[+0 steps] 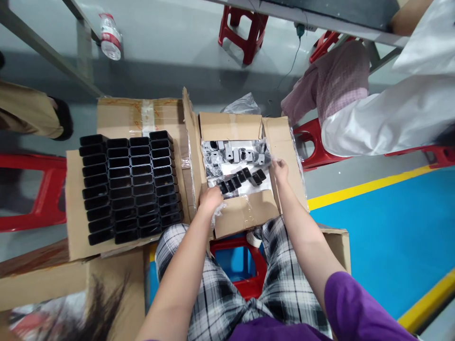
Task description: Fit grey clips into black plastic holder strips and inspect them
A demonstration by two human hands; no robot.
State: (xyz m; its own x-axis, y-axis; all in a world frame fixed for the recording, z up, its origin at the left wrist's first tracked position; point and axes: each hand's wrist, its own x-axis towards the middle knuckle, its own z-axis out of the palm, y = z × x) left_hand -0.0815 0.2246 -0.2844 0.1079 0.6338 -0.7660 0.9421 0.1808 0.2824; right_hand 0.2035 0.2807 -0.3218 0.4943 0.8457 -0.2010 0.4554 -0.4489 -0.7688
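An open cardboard box (245, 208) stands before me, flaps folded out. Inside lie black rectangular plastic sleeves (237, 181) in a slanting row, and small grey-black parts (229, 152) in clear wrapping behind them. At the row's left end is my left hand (211, 200), its fingers curled; what they hold, if anything, is hidden. My right hand (280, 171) pinches the edge of a clear plastic bag (267, 150) at the box's right side. To the left, several columns of black rectangular sleeves (140, 182) with hollow ends up stand close together on cardboard.
Red stools (245, 35) stand behind and around. A seated person in white (387, 113) is at the right, another person's leg (31, 111) at the left. A bottle (111, 40) is at the upper left. Another open carton (117, 293) lies at the lower left.
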